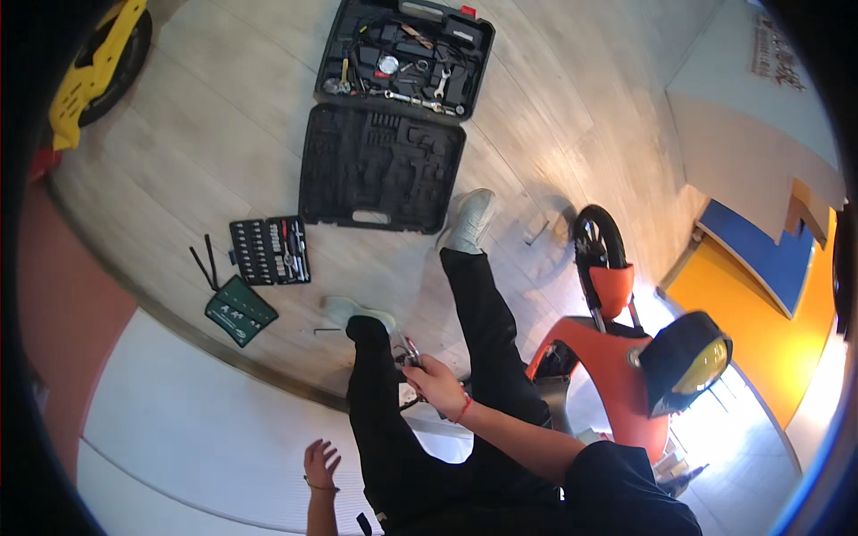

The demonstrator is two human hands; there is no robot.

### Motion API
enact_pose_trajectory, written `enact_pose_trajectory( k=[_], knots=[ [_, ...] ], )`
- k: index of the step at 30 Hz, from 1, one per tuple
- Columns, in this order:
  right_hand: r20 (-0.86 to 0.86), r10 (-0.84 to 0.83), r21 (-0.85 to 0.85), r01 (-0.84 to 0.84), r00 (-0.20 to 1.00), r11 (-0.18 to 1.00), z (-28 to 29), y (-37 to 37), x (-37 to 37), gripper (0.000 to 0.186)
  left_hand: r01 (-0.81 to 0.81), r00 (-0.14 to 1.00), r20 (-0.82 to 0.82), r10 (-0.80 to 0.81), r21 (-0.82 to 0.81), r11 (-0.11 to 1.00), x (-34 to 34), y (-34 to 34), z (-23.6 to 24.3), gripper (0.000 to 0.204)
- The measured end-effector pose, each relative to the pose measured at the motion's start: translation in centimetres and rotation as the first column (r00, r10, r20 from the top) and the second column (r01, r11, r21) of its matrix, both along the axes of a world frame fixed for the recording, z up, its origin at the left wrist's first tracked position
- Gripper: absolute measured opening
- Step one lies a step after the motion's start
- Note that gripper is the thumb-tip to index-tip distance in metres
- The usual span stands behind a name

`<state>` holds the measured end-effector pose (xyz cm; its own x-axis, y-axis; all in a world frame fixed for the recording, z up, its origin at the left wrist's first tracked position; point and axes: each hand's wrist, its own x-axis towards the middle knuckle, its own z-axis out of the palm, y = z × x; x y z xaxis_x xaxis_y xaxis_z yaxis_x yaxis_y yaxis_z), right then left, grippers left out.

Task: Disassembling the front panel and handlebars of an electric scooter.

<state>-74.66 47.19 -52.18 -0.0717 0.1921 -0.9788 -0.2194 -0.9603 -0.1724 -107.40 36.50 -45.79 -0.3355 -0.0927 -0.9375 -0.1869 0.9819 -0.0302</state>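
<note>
My right hand (435, 386) is closed round a small metal tool (410, 350) with a touch of red on it, held between my legs near the left shin. The fingers cover much of it, and its exact kind is too small to tell. Some dark parts lie just below that hand, partly hidden by my leg. At the lower left, my left hand (320, 464) hangs with its fingers apart and nothing in it, over the white panel. A thin L-shaped key (327, 330) lies on the floor beside my left shoe (359, 312).
Ahead lies an open black tool case (384, 167) with loose wrenches in its far half. A small socket set (269, 251) and a green pouch (241, 310) are at left. An orange two-wheeler (617, 375) stands close at right; a yellow one (88, 85) is far left.
</note>
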Motion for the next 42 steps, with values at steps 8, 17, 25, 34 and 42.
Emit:
enact_pose_trajectory(
  k=[8,17,25,34,42],
  knots=[
    [0.235,0.062,0.048,-0.075,0.970,0.996,-3.4,8.7,13.7,0.021,0.447,0.884,0.014,-0.468,0.271,0.852,14.0,13.2,-28.8,0.028],
    [0.280,-0.516,0.016,0.533,0.810,0.846,-8.3,7.6,11.6,0.021,-0.388,0.921,0.082,0.382,0.098,0.916,28.9,15.8,-48.6,0.045],
    [0.252,-0.375,0.027,0.381,0.892,0.924,-10.9,7.6,10.9,0.020,-0.090,0.989,-0.069,0.134,0.446,0.891,22.8,23.1,-40.2,0.040],
    [0.212,-0.097,0.032,0.093,0.972,0.995,-14.2,10.7,11.4,0.015,0.725,0.680,-0.506,-0.531,0.357,0.589,-5.1,48.1,-44.0,0.035],
    [0.457,0.187,0.250,-0.327,0.870,0.911,-24.8,21.9,17.1,0.027,0.837,0.275,-0.860,-0.429,-0.006,0.548,-10.7,61.4,-51.1,0.044]
  ],
)
